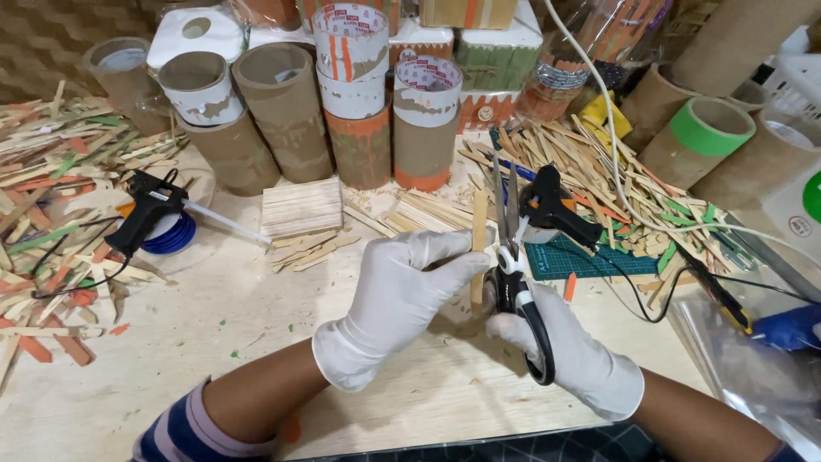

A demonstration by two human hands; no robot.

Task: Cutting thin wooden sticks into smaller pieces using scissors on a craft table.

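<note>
Viewed from above, a pale wooden tabletop point(214, 342) cluttered with craft supplies.

At far left, a loose heap of flat wooden sticks point(51, 162), some painted orange or green. Just right of it, a black glue gun point(150, 210) resting on a blue roll point(175, 235), nozzle aimed right. Behind, along the back edge, a row of upright cardboard tubes point(282, 111), several smeared with green and orange paint.

Near the middle, a neat block of bare sticks point(301, 205) laid side by side, with a few loose ones below.

Front and centre, both hands in white gloves. Left hand point(389, 299) closed on a single wooden stick point(479, 231), pinched upright between thumb and fingers. Right hand point(569, 346) just beside it, wrapped through the black handles of a pair of scissors point(513, 265), blades pointing up and away, lying close against the stick. Hands near each other, almost touching. Striped sleeve on the left forearm.

Behind the scissors, a second black glue gun point(552, 210) on a green cutting mat point(581, 261). Further right, another heap of sticks point(599, 171), a white cable point(616, 188) crossing it, a green-rimmed tube point(705, 128), and clear plastic sheeting point(753, 368) at the far right corner.
</note>
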